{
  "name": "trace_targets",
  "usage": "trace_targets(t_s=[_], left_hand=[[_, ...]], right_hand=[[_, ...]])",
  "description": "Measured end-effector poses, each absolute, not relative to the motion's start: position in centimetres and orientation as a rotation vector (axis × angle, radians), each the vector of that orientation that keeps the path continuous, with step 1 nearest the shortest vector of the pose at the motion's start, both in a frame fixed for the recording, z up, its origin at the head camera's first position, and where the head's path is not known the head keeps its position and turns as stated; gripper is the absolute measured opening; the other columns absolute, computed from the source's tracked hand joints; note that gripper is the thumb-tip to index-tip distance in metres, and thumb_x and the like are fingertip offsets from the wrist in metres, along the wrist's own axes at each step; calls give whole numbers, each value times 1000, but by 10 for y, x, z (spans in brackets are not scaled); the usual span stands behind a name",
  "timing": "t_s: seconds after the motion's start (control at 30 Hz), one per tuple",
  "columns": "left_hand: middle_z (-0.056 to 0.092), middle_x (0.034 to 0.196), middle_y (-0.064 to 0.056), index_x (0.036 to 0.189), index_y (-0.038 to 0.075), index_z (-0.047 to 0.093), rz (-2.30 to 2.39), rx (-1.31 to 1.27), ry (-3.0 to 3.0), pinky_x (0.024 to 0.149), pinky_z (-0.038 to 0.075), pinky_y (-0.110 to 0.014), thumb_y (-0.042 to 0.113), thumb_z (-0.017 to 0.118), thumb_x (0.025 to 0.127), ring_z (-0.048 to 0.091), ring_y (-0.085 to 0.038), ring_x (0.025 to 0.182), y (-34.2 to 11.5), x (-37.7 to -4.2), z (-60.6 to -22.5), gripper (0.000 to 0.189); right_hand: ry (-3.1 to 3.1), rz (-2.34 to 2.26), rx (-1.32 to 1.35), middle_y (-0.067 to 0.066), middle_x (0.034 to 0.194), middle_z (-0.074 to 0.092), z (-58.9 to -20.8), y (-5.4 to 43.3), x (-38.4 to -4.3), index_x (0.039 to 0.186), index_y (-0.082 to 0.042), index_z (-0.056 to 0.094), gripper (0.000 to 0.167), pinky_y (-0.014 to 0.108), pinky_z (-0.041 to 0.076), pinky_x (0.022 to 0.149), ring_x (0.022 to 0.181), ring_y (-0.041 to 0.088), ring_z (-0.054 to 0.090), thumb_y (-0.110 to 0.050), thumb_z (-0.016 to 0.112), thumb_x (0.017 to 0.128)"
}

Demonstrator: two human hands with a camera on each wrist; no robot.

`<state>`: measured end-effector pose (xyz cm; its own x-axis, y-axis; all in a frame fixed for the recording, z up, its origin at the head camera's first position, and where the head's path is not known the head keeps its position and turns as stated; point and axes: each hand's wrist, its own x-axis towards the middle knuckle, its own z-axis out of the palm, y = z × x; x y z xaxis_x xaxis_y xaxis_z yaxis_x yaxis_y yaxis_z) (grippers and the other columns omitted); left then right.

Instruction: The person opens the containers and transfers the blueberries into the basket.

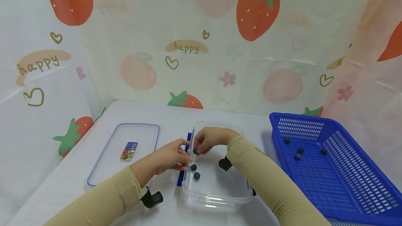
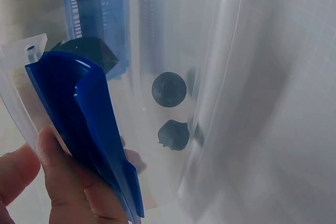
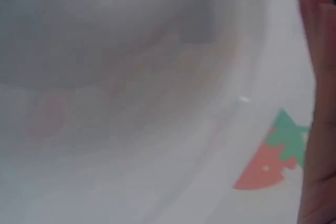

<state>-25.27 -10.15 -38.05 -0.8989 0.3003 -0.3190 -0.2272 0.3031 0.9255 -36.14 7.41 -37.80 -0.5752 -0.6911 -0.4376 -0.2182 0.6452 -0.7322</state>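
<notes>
A clear plastic box (image 1: 226, 187), without its lid, stands in front of me with a blue latch (image 2: 92, 124) hanging along its left side. My left hand (image 1: 172, 156) grips the box's left edge by that latch, thumb at the rim. Reaching inside over the box, my right hand (image 1: 213, 139) pinches a blueberry (image 1: 195, 151) close to the left wall. Two more blueberries, a nearer one (image 1: 196, 175) and one just beyond it (image 1: 193, 167), lie on the bottom along the same wall. The right wrist view is mostly blurred, with part of the right hand (image 3: 320, 103) at its edge.
On the left lies a clear lid (image 1: 108, 149) with a blue-rimmed edge and a small printed label (image 1: 129, 151). A blue perforated basket (image 1: 279, 147) stands at the right, several blueberries on its floor. A strawberry-patterned curtain (image 1: 220, 62) hangs behind the white table.
</notes>
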Motion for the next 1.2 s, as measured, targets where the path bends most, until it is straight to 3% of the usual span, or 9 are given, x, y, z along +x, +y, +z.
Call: trace_targets(t_s=[0.23, 0.5, 0.6, 0.87, 1.2], left_hand=[[58, 91, -13, 136, 11, 34, 1628, 57, 2142, 69, 55, -30, 8, 64, 85, 59, -20, 72, -101, -252, -380, 59], [58, 93, -15, 136, 12, 34, 1623, 38, 2156, 69, 55, -30, 12, 66, 83, 58, -20, 72, -101, -252, -379, 62], [58, 93, -14, 136, 12, 34, 1620, 44, 2162, 69, 55, -30, 12, 66, 83, 59, -20, 72, -100, -251, -379, 62], [57, 91, -13, 136, 11, 34, 1618, 65, 2165, 68, 55, -29, 11, 65, 84, 59, -20, 72, -101, -251, -379, 60], [57, 91, -12, 138, 11, 32, 1612, 62, 2171, 68, 55, -29, 10, 65, 84, 58, -19, 71, -100, -252, -381, 62]], right_hand=[[2119, -800, -719, 9, 87, 67, -358, 79, -363, 89, -4, 64, 10, 30, 54, 76, 85, 20, 64, 1, 65, 81], [2192, -827, -770, 11, 88, 65, -324, 102, -369, 89, -3, 63, 9, 32, 54, 77, 90, 29, 64, 0, 65, 81], [2221, -864, -782, 12, 87, 64, -310, 121, -371, 90, -2, 61, 9, 32, 54, 77, 87, 26, 64, 0, 64, 81], [2297, -957, -736, 13, 91, 65, -281, 178, -376, 94, 1, 60, 13, 34, 52, 81, 92, 31, 63, -1, 64, 81], [2395, -1037, -621, 17, 96, 63, -272, 262, -376, 99, 6, 54, 23, 36, 51, 82, 89, 23, 62, -4, 65, 81]])
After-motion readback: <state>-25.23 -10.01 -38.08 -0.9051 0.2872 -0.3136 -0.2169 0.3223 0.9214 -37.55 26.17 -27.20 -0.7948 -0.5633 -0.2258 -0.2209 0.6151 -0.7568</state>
